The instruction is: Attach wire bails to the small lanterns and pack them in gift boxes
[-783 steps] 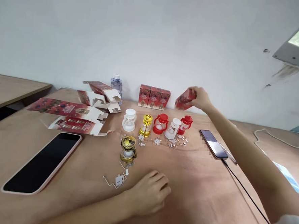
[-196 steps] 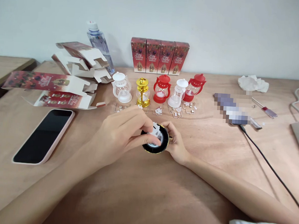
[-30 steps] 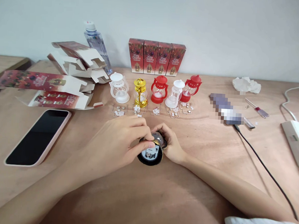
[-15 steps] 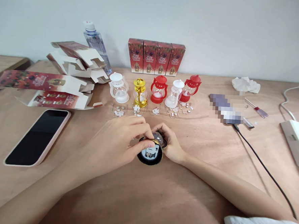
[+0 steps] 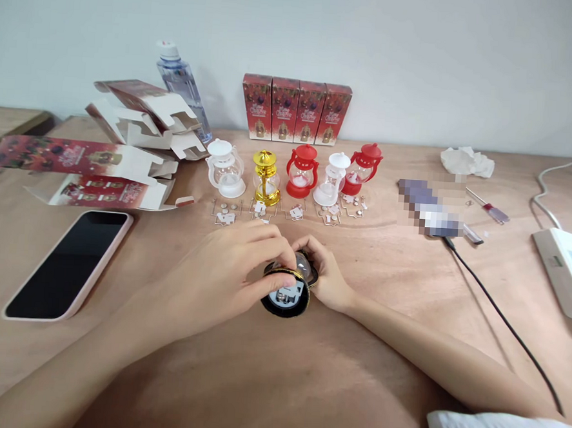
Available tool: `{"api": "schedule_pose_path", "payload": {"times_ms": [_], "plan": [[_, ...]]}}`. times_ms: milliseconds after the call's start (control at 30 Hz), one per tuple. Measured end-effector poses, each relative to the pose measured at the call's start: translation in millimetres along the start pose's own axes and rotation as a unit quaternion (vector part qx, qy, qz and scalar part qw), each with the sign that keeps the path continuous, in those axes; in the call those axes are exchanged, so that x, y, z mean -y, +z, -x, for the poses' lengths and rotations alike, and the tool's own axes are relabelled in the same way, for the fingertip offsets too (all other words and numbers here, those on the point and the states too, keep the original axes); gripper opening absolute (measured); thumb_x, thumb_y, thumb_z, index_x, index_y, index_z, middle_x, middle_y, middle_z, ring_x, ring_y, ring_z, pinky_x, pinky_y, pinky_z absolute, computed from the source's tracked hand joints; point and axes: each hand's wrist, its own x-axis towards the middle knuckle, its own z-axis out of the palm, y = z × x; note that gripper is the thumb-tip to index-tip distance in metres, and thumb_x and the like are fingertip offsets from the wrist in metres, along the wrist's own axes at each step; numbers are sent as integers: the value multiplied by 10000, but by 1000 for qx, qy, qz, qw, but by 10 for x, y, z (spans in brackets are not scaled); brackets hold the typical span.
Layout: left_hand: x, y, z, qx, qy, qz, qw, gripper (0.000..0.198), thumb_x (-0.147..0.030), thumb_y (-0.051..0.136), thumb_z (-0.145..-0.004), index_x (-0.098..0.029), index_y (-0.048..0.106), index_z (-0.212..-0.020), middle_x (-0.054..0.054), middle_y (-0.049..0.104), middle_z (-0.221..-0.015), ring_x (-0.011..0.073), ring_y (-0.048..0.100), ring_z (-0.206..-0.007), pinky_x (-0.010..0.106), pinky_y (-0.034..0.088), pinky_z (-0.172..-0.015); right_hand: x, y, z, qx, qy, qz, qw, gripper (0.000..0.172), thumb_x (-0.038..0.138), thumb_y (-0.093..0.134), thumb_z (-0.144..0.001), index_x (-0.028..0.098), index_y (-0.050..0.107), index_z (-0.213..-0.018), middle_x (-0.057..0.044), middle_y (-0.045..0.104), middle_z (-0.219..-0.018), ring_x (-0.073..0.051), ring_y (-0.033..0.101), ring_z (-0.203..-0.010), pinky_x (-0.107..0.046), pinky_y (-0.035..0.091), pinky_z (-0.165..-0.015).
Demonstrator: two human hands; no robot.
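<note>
A small black-and-gold toy lantern (image 5: 287,308) is tipped on its side above the table, its underside facing me. In that underside a pale battery compartment shows metal contacts and a white piece. My right hand (image 5: 328,278) is closed around the lantern's upper end. The thumb of my left hand (image 5: 244,263) lies at the base's opening, by the white piece, while its fingers curl over the rim. Beyond my hands stand two white lanterns (image 5: 226,171), a gold lantern (image 5: 267,180) and two red lanterns (image 5: 302,170). Small loose parts (image 5: 296,211) lie in front of them.
Several red boxes (image 5: 285,110) line the wall. Opened cartons (image 5: 141,118) and a water bottle (image 5: 185,82) are at left, behind a phone (image 5: 69,265). On the right are a pixelated device (image 5: 426,210) on a black cable, a screwdriver (image 5: 494,212), tissue (image 5: 466,162) and a white box (image 5: 563,276).
The left thumb has shifted slightly right on the lantern's underside, and the lantern is tilted a little differently. Both hands keep their places; the whole view has shifted slightly.
</note>
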Motion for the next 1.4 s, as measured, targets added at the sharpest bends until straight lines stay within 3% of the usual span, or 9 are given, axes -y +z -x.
{"api": "schedule_pose_path", "payload": {"times_ms": [200,367,800,1133,1400], "plan": [[-10,-26,13,39,44,9,998,113,-202,542,-917,-199,611,-827,-6,639,-872,144,588,-815,266,426,-729,-1,7,0,-2,-14,2,1000,347,203,763,-575,207,523,-825,46,550,-729,-117,504,-661,-255,428,-653],[2,-23,29,61,42,14,997,102,-193,526,-923,-203,608,-863,-4,642,-899,152,590,-835,273,424,-743,-2,2,3,-3,-26,4,1000,291,124,684,-582,200,531,-818,52,544,-731,-105,494,-656,-242,416,-647],[-20,4,19,56,42,3,998,192,-79,516,-879,-197,584,-744,-46,603,-723,121,511,-662,258,326,-632,-23,-1,7,7,-39,35,999,287,86,612,-587,187,526,-841,55,556,-743,-98,504,-659,-224,411,-625],[-9,73,13,-12,75,-18,997,189,-81,499,-892,-181,578,-751,-16,607,-760,129,532,-701,250,356,-633,5,-3,-7,-10,-43,26,999,264,127,659,-610,193,521,-824,51,544,-738,-104,502,-672,-230,417,-634],[20,139,11,-69,103,-40,991,112,-118,538,-897,-171,637,-898,18,667,-860,149,596,-760,274,436,-672,-7,-11,-12,-34,-32,-6,999,337,214,770,-573,201,529,-810,41,573,-744,-119,515,-683,-238,429,-629]]}}
